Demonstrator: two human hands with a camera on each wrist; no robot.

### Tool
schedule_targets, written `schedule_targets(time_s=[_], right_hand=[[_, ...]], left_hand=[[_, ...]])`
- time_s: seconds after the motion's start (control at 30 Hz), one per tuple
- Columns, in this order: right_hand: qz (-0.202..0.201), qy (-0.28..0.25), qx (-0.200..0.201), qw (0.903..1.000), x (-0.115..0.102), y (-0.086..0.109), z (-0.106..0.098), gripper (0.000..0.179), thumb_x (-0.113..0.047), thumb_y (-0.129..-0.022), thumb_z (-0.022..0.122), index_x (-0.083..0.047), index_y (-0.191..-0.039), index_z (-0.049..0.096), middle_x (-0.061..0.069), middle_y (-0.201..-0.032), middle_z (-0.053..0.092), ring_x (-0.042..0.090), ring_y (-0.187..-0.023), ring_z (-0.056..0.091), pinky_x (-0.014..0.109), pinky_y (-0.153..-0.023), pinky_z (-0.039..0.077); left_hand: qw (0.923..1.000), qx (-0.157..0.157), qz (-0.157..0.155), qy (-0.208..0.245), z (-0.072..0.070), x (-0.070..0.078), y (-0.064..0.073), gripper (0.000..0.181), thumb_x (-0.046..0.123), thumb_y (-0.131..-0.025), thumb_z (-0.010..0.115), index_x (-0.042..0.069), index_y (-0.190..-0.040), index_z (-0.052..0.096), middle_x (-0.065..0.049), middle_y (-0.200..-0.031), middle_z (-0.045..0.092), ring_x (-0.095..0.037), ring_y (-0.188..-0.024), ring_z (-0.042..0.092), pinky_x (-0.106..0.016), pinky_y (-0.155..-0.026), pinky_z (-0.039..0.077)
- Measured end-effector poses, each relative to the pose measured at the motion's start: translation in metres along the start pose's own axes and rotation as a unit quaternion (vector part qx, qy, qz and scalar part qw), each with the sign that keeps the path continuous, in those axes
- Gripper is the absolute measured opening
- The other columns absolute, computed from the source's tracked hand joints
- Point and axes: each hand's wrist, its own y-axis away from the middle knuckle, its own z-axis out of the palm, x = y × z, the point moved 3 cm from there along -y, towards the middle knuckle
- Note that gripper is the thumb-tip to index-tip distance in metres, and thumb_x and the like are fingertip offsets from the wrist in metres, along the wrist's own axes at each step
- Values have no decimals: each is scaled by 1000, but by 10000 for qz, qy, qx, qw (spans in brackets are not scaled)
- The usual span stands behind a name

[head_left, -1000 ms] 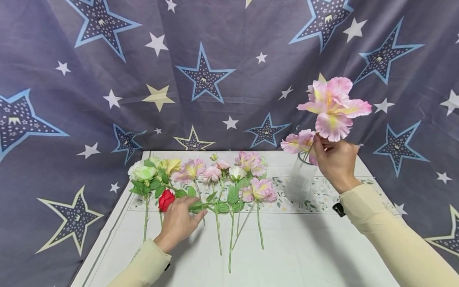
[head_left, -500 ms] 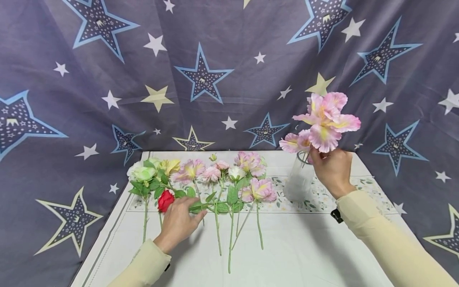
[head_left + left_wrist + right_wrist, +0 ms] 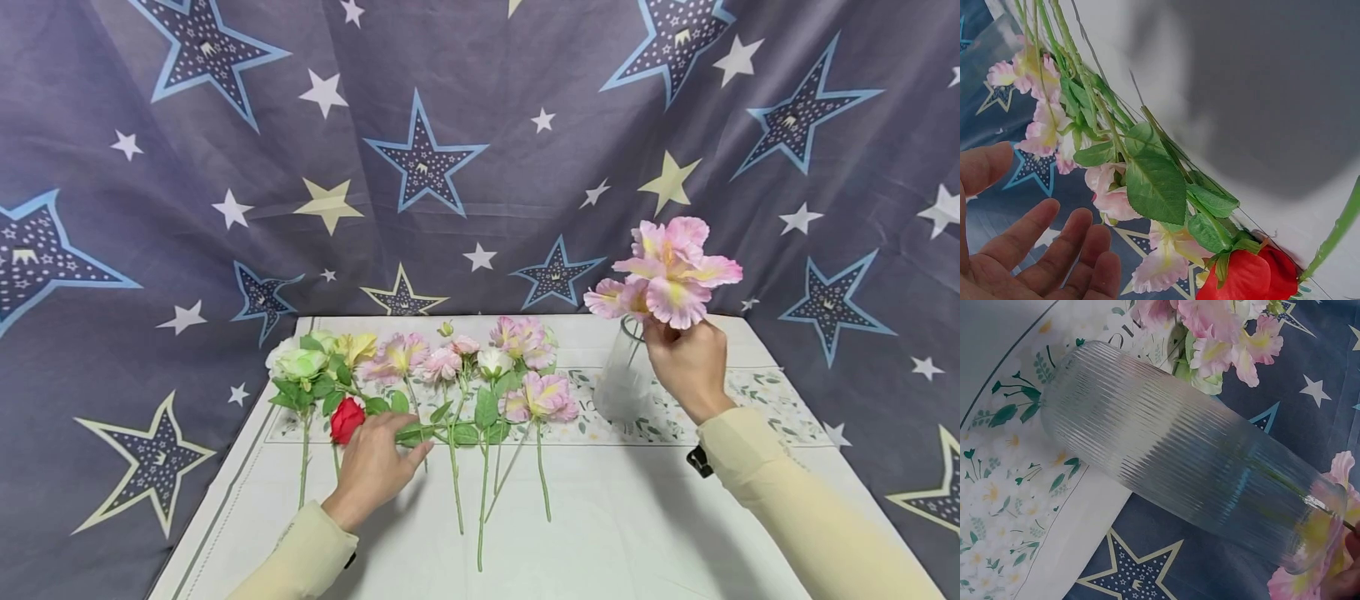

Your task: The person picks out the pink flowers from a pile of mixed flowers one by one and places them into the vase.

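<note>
At the mouth of a ribbed clear glass vase (image 3: 624,379), my right hand (image 3: 690,362) pinches the stem of a pink-and-yellow artificial flower (image 3: 678,271). In the right wrist view a thin stem runs inside the upper part of the vase (image 3: 1166,444), and only the fingertips (image 3: 1347,562) show at the edge. A second pink bloom (image 3: 617,298) leans over the rim, partly hidden. My left hand (image 3: 378,462) lies low beside a red rose (image 3: 347,420) among the stems. Its fingers are spread and relaxed in the left wrist view, holding nothing, near the red rose (image 3: 1244,275).
A row of artificial flowers lies left of the vase: a pale green bloom (image 3: 298,360), a white rose (image 3: 495,362) and several pink ones (image 3: 540,397), stems toward me. They lie on a white tablecloth (image 3: 615,533) with a printed band. A star-patterned curtain (image 3: 480,67) hangs behind.
My right hand has moved down and slightly left with the pink flower, bringing the bloom closer to the vase's mouth. The left hand has stayed in place.
</note>
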Motion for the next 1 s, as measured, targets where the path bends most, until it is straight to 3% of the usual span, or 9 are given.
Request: schedule_targets(time_s=[0.13, 0.33, 0.5, 0.63, 0.73, 0.87, 1.0], right_hand=[[161, 187, -201, 9995, 2, 1, 3, 36, -9, -82, 69, -13, -54, 46, 1, -48, 43, 28, -47, 45, 44, -50, 35], [478, 475, -738, 9950, 3, 2, 6, 25, -11, -85, 68, -12, -61, 64, 1, -53, 55, 29, -52, 53, 45, -53, 39], [826, 655, -1466, 9836, 3, 1, 6, 22, -19, -89, 65, -15, -73, 78, 1, -63, 67, 31, -61, 63, 47, -55, 44], [1073, 673, -1829, 9749, 1, 3, 3, 19, -28, -91, 65, -14, -79, 71, 6, -71, 69, 35, -68, 65, 51, -57, 47], [828, 656, -1621, 9811, 0, 7, 2, 23, -28, -90, 68, -12, -76, 60, 8, -66, 62, 36, -63, 61, 52, -54, 45], [248, 443, -944, 9942, 0, 13, 2, 25, -20, -86, 72, -8, -68, 61, 8, -58, 60, 32, -54, 58, 50, -52, 43], [81, 282, -538, 9981, 1, 20, 1, 22, -16, -84, 75, -8, -67, 63, 10, -59, 63, 29, -53, 57, 47, -55, 42]], left_hand=[[10000, 1, 6, -15, 0, 0, 0, 42, 33, -82, 87, 10, -116, 76, -15, -123, 71, -42, -119, 62, -60, -98, 47], [10000, 3, -11, 35, 0, 1, 0, 41, 32, -82, 88, 11, -115, 77, -14, -122, 71, -41, -119, 62, -60, -98, 47], [10000, 20, -10, 38, 0, 1, 0, 41, 32, -81, 88, 11, -115, 77, -14, -122, 71, -41, -118, 62, -60, -98, 47], [10000, 23, 7, 33, 0, 1, 0, 41, 32, -81, 88, 10, -114, 77, -14, -122, 72, -41, -118, 63, -60, -98, 48], [10000, 21, 27, 43, -1, 1, 0, 41, 31, -81, 88, 10, -114, 77, -15, -121, 72, -41, -118, 63, -60, -98, 47], [10000, 6, 32, 41, -1, 2, 0, 40, 31, -82, 88, 9, -114, 77, -15, -121, 71, -41, -118, 63, -59, -99, 47], [10000, 12, 65, 10, -1, 1, 0, 39, 31, -82, 87, 9, -113, 77, -15, -121, 72, -40, -116, 63, -59, -100, 46]])
